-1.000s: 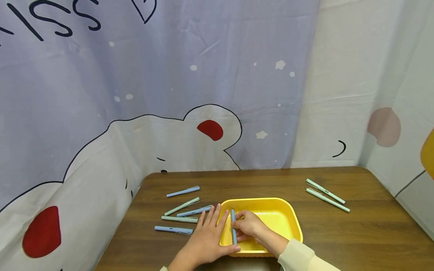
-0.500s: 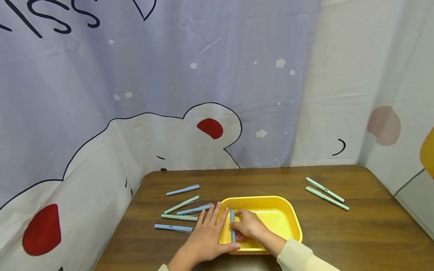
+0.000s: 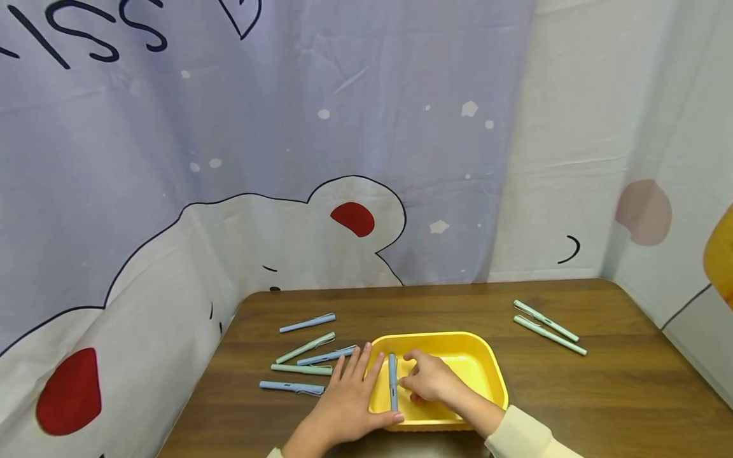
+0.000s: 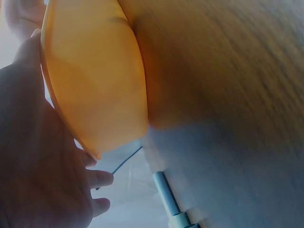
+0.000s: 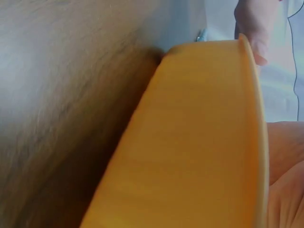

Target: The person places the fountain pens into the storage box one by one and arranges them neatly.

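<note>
A blue pen [image 3: 392, 381] lies lengthwise inside the yellow tray [image 3: 495, 375], along its left side. My right hand [image 3: 433, 380] is over the tray just right of that pen, thumb and fingers loosely bent with nothing between them. With fingers spread, my left hand [image 3: 355, 397] rests on the tray's left rim, its thumb at the front left corner close to the pen's lower end. Both wrist views show mostly the tray's outer wall [image 4: 97, 76], which hides the pen and the right fingertips.
Left of the tray lie blue pens [image 3: 292, 387] and green pens [image 3: 306, 348], several in all, on the wooden table [image 3: 572, 394]. Two pale green pens [image 3: 550, 335] lie side by side at the right. A printed curtain [image 3: 435, 159] hangs behind the table.
My right hand has let go of the blue pen and shifted slightly right. The pen stays in the tray's left side. My left hand has kept its place on the rim.
</note>
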`<state>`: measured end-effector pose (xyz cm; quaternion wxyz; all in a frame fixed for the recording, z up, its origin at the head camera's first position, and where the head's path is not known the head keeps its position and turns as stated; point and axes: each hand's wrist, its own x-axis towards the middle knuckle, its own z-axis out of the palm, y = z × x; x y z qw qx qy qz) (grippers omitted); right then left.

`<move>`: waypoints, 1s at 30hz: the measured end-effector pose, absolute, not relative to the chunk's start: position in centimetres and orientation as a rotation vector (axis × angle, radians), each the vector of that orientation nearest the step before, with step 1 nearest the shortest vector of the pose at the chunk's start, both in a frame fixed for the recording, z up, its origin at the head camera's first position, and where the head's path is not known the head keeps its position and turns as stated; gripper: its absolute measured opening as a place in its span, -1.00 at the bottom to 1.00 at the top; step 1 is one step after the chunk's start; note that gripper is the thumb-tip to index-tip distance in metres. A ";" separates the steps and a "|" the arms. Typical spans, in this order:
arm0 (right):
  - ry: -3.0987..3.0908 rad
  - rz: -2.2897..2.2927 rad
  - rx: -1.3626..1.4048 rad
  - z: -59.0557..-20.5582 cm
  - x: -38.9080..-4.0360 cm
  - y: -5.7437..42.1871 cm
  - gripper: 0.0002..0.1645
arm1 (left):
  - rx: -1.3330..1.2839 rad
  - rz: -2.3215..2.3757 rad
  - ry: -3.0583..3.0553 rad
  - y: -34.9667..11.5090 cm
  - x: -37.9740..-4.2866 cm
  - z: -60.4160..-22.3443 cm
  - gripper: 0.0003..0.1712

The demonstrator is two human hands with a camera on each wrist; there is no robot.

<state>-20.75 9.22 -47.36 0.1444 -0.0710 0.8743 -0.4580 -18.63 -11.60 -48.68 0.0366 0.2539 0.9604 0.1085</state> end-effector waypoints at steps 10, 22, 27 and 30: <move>2.718 -1.111 -0.300 -45.7 -20.0 11.3 -0.46 | 0.773 0.325 2.952 -11.6 -18.7 -48.9 0.25; 2.865 -1.098 -0.277 -43.9 -20.3 14.7 -0.50 | 0.780 0.334 2.955 -11.6 -18.9 -48.9 0.26; 2.922 -1.090 -0.283 -43.4 -20.4 16.3 -0.52 | 0.777 0.349 2.940 -11.6 -18.9 -48.9 0.26; 2.948 -1.077 -0.282 -43.1 -20.6 17.3 -0.51 | 0.780 0.364 2.933 -11.7 -18.8 -48.8 0.26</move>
